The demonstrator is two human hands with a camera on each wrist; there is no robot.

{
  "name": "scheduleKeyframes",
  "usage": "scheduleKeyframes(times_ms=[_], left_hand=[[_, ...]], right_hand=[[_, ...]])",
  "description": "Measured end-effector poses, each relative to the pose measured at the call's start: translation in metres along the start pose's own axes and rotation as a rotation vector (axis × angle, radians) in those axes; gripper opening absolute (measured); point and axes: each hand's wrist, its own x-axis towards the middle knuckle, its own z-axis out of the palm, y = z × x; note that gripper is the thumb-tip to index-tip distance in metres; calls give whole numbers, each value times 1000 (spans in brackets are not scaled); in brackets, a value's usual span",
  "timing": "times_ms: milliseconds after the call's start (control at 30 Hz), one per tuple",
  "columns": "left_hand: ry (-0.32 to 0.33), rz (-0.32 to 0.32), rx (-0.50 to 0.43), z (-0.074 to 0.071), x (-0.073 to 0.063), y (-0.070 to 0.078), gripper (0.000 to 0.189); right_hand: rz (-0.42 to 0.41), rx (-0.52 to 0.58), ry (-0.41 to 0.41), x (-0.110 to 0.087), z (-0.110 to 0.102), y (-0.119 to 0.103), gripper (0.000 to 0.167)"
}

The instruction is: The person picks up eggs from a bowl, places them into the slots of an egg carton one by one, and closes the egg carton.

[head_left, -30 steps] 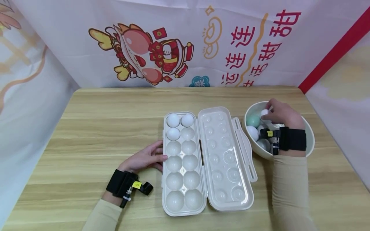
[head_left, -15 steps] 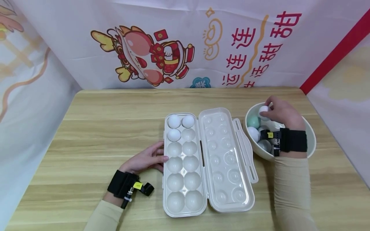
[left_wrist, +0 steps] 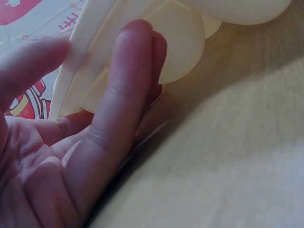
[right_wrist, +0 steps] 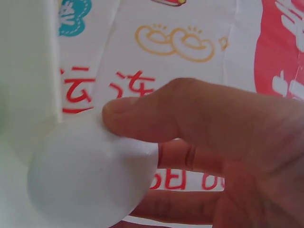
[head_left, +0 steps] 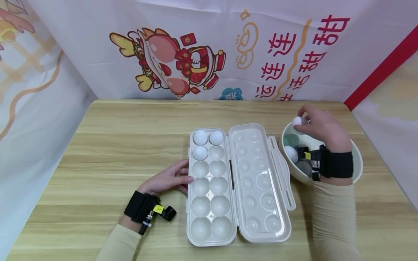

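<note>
A white egg (head_left: 298, 121) is pinched between the thumb and fingers of my right hand (head_left: 321, 125), over the far-left rim of the cream bowl (head_left: 357, 163). Up close in the right wrist view, the thumb presses on the egg (right_wrist: 90, 171). On the table lies an egg carton (head_left: 209, 195), its lid (head_left: 261, 188) folded back to the right. White eggs sit in three of its far cups. My left hand (head_left: 168, 179) grips the carton's left edge, thumb on the rim. In the left wrist view its fingers (left_wrist: 128, 80) curl against the side below the rim.
Inside the bowl are a green egg (head_left: 290, 140), a white egg (head_left: 291, 154) and a grey one (head_left: 304, 168), partly behind the wrist camera. The lid's handle (head_left: 282, 170) reaches close to the bowl. A printed cloth (head_left: 248, 54) hangs behind the wooden table (head_left: 124, 145).
My right hand has lifted the white egg from inside the bowl up to its far rim. The left hand keeps its hold on the carton. The head view has shifted slightly.
</note>
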Motion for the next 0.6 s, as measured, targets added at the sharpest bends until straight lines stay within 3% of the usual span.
scheduleKeyframes(times_ms=[333, 600], left_hand=[[-3, 8, 0, -1, 0, 1, 66], [-26, 25, -6, -2, -1, 0, 65]], right_hand=[[-124, -29, 105, -2, -10, -40, 41], [-293, -48, 148, -15, -21, -83, 40]])
